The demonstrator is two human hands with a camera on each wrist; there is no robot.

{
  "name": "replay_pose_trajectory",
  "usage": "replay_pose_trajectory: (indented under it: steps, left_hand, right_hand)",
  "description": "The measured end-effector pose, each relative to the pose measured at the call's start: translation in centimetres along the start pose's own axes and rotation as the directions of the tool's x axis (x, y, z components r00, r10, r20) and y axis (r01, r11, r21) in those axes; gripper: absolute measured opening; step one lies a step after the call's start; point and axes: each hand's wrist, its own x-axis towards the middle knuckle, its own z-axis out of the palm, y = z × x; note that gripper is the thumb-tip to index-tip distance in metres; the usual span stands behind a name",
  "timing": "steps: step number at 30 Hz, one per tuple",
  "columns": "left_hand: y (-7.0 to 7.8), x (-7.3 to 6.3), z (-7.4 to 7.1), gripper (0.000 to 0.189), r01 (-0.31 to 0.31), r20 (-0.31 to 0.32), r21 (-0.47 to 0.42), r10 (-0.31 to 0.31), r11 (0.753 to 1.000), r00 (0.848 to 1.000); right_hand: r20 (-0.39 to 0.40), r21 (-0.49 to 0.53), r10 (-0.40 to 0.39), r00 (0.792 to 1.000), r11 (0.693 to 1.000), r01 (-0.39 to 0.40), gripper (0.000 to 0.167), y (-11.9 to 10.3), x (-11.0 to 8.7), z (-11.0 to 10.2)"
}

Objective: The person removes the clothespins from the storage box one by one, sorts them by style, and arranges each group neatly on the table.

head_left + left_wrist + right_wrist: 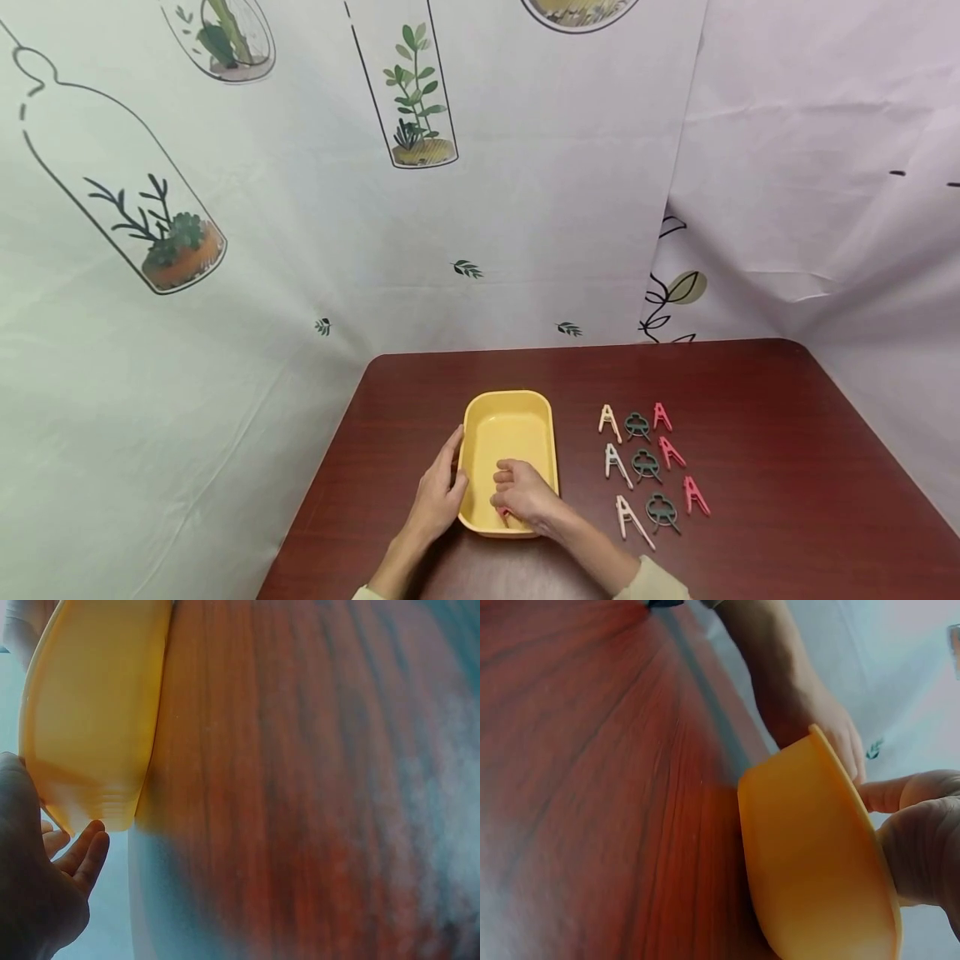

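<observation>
A yellow plastic basin [517, 429] stands on the dark red table. My left hand [438, 496] holds its left side, thumb over the rim and fingers along the outer wall. In the left wrist view those fingers [91, 855] reach beneath the basin's edge. My right hand [528, 498] is inside the near half of the basin, fingers pointing left and loosely bent. A pink clothespin [504, 514] shows just below that hand, partly hidden by it. In the right wrist view, the basin's outer wall [810, 840] fills the middle, with my right hand over the rim.
Right of the basin, clips lie in three columns on the table [780, 467]: pale clothespins [614, 457], dark green round clips [646, 463] and pink clothespins [667, 451]. A white cloth backdrop [525, 233] with printed plants hangs behind the table's far edge.
</observation>
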Motion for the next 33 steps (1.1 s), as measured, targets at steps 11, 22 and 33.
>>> replay_pose_trajectory:
  steps: [11,22,33]
  left_hand:
    - [0.0,0.0,0.0,0.071,-0.002,-0.004,0.013,0.002,1.0,1.0]
    - [0.1,0.0,0.0,0.071,-0.011,-0.014,0.01,0.011,1.0,1.0]
    - [0.1,0.0,-0.1,0.071,-0.006,-0.006,0.001,0.006,1.0,1.0]
  right_hand:
    - [0.089,-0.064,0.039,0.995,0.997,-0.034,0.046,0.5,0.7,-0.1]
    - [0.263,-0.185,-0.02,0.965,0.98,0.07,0.038,0.5,1.9,-1.4]
    - [0.329,-0.283,-0.034,0.944,0.95,0.132,0.036,0.4,2.6,-1.6]
